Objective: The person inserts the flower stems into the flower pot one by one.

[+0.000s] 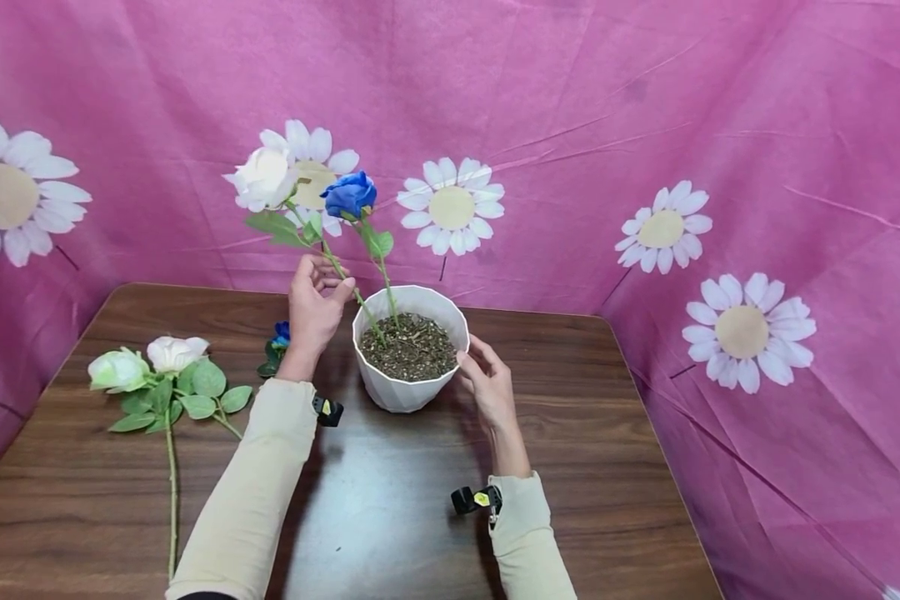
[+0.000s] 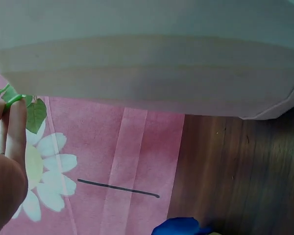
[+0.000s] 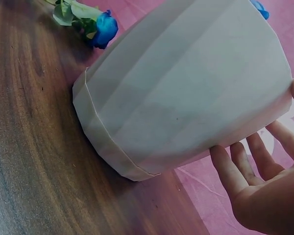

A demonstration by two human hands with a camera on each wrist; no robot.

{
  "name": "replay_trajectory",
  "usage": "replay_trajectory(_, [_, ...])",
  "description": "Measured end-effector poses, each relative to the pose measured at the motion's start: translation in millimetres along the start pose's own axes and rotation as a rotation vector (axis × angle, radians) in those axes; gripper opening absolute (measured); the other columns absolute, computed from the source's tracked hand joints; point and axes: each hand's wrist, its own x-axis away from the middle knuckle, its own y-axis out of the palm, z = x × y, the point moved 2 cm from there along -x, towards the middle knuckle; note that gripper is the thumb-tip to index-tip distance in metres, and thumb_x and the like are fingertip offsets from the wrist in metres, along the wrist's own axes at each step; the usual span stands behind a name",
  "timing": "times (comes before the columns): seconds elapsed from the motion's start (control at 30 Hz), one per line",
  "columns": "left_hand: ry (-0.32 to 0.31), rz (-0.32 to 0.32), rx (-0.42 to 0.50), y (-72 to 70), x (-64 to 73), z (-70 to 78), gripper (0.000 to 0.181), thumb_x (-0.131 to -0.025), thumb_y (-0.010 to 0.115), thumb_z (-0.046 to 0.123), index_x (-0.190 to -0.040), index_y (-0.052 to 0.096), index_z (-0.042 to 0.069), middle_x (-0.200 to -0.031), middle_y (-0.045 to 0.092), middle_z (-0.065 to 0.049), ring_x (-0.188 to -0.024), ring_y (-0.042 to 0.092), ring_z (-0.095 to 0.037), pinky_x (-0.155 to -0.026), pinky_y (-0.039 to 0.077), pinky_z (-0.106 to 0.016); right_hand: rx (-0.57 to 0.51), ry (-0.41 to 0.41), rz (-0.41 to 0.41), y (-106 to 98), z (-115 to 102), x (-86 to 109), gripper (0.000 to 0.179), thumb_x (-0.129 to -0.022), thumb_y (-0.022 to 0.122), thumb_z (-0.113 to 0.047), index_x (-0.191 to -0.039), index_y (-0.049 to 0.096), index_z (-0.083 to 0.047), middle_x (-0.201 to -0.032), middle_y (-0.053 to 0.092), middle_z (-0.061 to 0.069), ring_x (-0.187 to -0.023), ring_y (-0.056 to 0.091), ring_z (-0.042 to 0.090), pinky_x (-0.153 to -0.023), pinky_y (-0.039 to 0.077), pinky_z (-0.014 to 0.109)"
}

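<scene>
A white faceted flower pot (image 1: 399,393) full of dark soil (image 1: 412,354) stands on the table. Two stems rise from the soil, one bearing a white rose (image 1: 264,177), the other a blue rose (image 1: 350,195). My left hand (image 1: 317,308) pinches the white rose's green stem (image 1: 357,293) between thumb and fingers, above the pot's left rim. On the pot's right side my right hand (image 1: 489,385) holds the wall near the rim; in the right wrist view its fingers (image 3: 229,174) lie spread along the outside. The pot's underside faces the left wrist camera.
Two white roses (image 1: 177,354) with leafy stems lie on the wooden table (image 1: 600,467) at the left. Another blue rose (image 3: 105,29) lies behind my left wrist. A pink cloth (image 1: 555,83) printed with daisies hangs around the table's back and sides.
</scene>
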Motion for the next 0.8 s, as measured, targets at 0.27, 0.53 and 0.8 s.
replay_trajectory(0.27, [0.024, -0.026, -0.039, 1.5, 0.1, 2.2, 0.027, -0.083, 0.062, -0.021, -0.107, 0.051, -0.015, -0.091, 0.066, -0.007, -0.079, 0.061, -0.015, -0.071, 0.054, -0.017, -0.029, 0.025, -0.015, 0, -1, 0.0, 0.044, -0.097, 0.064, -0.005, -0.140, 0.055, 0.004, -0.134, 0.056, 0.032, -0.095, 0.067, 0.014, -0.083, 0.061, 0.035])
replay_trajectory(0.53, [-0.045, -0.040, -0.010, 0.3, 6.2, 10.4, 0.028, -0.085, 0.061, -0.021, -0.110, 0.050, -0.015, -0.100, 0.064, -0.029, -0.077, 0.063, -0.015, -0.071, 0.056, -0.019, -0.023, 0.034, -0.020, -2, 1, 0.2, 0.044, -0.098, 0.064, -0.005, -0.140, 0.056, 0.003, -0.134, 0.056, 0.032, -0.097, 0.067, 0.016, -0.083, 0.061, 0.033])
replay_trajectory(0.8, [-0.159, -0.051, 0.085, -5.8, 2.2, -8.3, 0.042, -0.089, 0.067, -0.015, -0.127, 0.048, -0.011, -0.100, 0.059, -0.012, -0.074, 0.064, -0.007, -0.072, 0.062, -0.024, -0.034, 0.022, -0.022, -1, 0, -0.9, 0.045, -0.097, 0.063, -0.004, -0.140, 0.056, 0.004, -0.134, 0.058, 0.028, -0.102, 0.066, 0.019, -0.087, 0.061, 0.038])
